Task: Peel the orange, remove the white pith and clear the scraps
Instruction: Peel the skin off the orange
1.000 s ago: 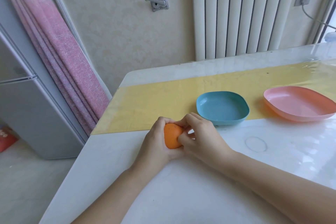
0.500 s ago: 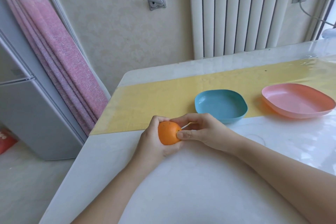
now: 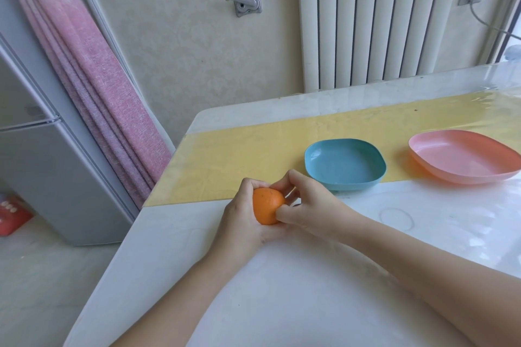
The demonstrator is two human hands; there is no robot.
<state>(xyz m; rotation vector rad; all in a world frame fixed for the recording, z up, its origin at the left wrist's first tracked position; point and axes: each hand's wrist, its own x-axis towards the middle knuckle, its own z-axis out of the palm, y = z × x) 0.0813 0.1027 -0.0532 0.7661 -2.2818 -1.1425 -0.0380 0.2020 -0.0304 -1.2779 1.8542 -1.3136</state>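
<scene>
Glossy white table [image 3: 310,304] with a yellow runner strip [image 3: 253,155], bearing a shallow blue plastic dish [image 3: 345,179] and a shallow pink plastic dish [image 3: 465,176]. Behind, white ribbed radiator [image 3: 380,22], pink curtain [image 3: 93,79], grey fridge [image 3: 42,163]. Near the blue dish, left hand [image 3: 239,217] cupping the round unpeeled orange [image 3: 266,205], right hand [image 3: 313,205] gripping its other side with curled fingers and thumb.

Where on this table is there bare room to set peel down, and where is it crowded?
Crowded: where left hand and right hand grip the orange. Free: white table between the forearms; right of the hands, before the pink dish; yellow runner left of the blue dish.
</scene>
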